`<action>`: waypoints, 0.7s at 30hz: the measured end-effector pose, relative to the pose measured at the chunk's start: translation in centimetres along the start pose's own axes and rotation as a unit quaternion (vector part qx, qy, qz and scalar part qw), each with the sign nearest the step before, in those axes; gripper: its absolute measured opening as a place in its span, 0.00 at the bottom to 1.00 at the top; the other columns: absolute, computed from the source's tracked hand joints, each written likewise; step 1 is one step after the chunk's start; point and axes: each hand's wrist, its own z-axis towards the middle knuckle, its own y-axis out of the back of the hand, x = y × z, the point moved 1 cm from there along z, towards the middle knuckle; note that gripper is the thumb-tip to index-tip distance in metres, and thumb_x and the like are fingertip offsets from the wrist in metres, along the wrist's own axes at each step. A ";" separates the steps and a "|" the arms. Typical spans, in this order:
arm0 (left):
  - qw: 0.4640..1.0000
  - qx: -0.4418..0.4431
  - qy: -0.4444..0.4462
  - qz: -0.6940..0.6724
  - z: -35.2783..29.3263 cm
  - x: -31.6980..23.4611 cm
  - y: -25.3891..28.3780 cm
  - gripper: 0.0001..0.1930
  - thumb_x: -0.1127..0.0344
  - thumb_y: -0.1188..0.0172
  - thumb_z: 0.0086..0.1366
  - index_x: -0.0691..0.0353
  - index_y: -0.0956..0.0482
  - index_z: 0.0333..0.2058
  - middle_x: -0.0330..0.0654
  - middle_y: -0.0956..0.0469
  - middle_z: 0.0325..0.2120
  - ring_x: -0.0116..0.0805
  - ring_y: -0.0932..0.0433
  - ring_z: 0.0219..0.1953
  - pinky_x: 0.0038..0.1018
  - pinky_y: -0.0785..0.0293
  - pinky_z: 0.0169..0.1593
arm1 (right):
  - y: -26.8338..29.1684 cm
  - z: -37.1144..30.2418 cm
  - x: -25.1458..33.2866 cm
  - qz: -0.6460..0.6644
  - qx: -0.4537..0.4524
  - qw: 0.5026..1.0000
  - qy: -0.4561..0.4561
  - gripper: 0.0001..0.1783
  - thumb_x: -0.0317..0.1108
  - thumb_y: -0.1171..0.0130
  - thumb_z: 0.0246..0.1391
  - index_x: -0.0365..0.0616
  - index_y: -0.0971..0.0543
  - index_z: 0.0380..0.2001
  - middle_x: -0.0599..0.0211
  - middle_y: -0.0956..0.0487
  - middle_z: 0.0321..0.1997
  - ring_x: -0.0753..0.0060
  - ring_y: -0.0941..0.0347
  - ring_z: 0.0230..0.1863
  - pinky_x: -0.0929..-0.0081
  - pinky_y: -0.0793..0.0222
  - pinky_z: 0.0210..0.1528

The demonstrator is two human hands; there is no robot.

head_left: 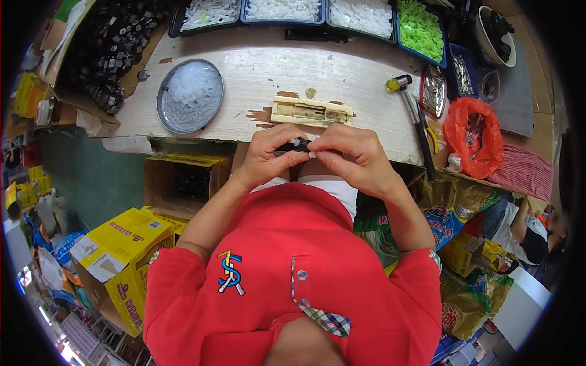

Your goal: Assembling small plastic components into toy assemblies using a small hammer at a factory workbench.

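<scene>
At the upper left, a cardboard box point(146, 58) held a heap of small black parts point(113, 55), so plenty of pieces seemed left to work through. Right of it on the worn white table, a round metal tray point(160, 107) carried clear plastic pieces. Along the top edge, three trays point(282, 23) were heaped with white pieces. Near the centre, just beyond the table's near edge, the left hand point(268, 152) pinched a small black piece point(300, 144) between thumb and fingers. Above it lay a cream-coloured slotted block point(281, 111), with no hand on it. The right hand point(357, 152) met the left, its thumb and fingertips closed together at a tiny white bit point(312, 154) beside the black piece. This one unit looked partway done; whether the two were joined could not be told. At the upper right stood bright green pieces point(421, 30), then a yellow-capped hammer point(414, 111), lying unused, and an open red plastic bag point(488, 157).
</scene>
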 end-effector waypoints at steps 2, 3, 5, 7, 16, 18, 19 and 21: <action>1.000 -0.002 0.000 -0.006 0.0 0.0 0.0 0.11 0.68 0.36 0.51 0.65 0.24 0.32 0.42 0.26 0.26 0.31 0.27 0.28 0.22 0.33 0.32 | 0.0 0.1 0.0 -0.004 0.002 1.000 0.007 0.08 0.19 0.44 0.44 0.35 0.22 0.31 0.63 0.24 0.27 0.71 0.28 0.29 0.80 0.34 0.30; 1.000 -0.005 -0.001 -0.013 0.0 0.0 0.1 0.11 0.68 0.36 0.51 0.65 0.24 0.32 0.41 0.25 0.26 0.31 0.28 0.28 0.22 0.33 0.32 | 0.0 0.1 0.0 -0.004 0.003 1.000 0.008 0.08 0.19 0.44 0.44 0.35 0.22 0.31 0.63 0.24 0.27 0.71 0.28 0.29 0.80 0.34 0.30; 1.000 -0.003 0.007 -0.022 -0.1 0.0 0.0 0.11 0.68 0.36 0.51 0.65 0.24 0.32 0.41 0.25 0.26 0.31 0.28 0.28 0.22 0.33 0.32 | 0.2 0.1 -0.1 0.008 0.009 1.000 0.004 0.08 0.19 0.44 0.44 0.35 0.22 0.31 0.63 0.24 0.27 0.71 0.27 0.30 0.79 0.34 0.31; 0.999 -0.001 0.014 -0.031 -0.2 0.1 0.1 0.11 0.68 0.36 0.51 0.65 0.24 0.32 0.41 0.25 0.26 0.31 0.28 0.28 0.22 0.33 0.32 | 0.2 0.1 -0.1 0.004 -0.005 1.000 0.020 0.07 0.19 0.44 0.44 0.35 0.22 0.31 0.62 0.24 0.27 0.68 0.27 0.28 0.78 0.33 0.29; 1.000 0.006 0.007 -0.021 -0.1 0.0 0.1 0.11 0.68 0.36 0.51 0.66 0.24 0.31 0.41 0.25 0.25 0.30 0.28 0.28 0.22 0.33 0.32 | 0.2 0.1 0.4 -0.035 -0.004 0.998 0.049 0.08 0.20 0.44 0.43 0.37 0.23 0.31 0.61 0.26 0.26 0.62 0.28 0.27 0.74 0.32 0.28; 1.000 0.006 0.006 -0.010 0.0 -0.1 0.2 0.11 0.67 0.36 0.51 0.65 0.24 0.31 0.41 0.25 0.26 0.30 0.28 0.28 0.22 0.33 0.32 | 0.3 0.2 0.5 -0.046 0.004 0.998 0.048 0.09 0.20 0.44 0.43 0.37 0.23 0.31 0.61 0.26 0.27 0.62 0.28 0.28 0.74 0.32 0.28; 1.000 0.007 0.006 -0.010 0.1 -0.1 0.1 0.11 0.67 0.36 0.51 0.65 0.24 0.31 0.41 0.25 0.26 0.30 0.28 0.28 0.22 0.33 0.32 | 0.5 0.2 0.5 -0.049 0.008 0.998 0.048 0.09 0.19 0.44 0.43 0.36 0.23 0.31 0.61 0.25 0.28 0.64 0.27 0.29 0.76 0.32 0.29; 0.999 -0.007 0.017 -0.034 0.0 0.0 0.0 0.11 0.67 0.36 0.51 0.65 0.24 0.32 0.41 0.25 0.26 0.30 0.27 0.28 0.22 0.33 0.32 | 0.7 0.2 0.6 -0.052 0.013 0.997 0.050 0.09 0.18 0.44 0.43 0.36 0.23 0.32 0.61 0.24 0.29 0.66 0.26 0.30 0.77 0.32 0.30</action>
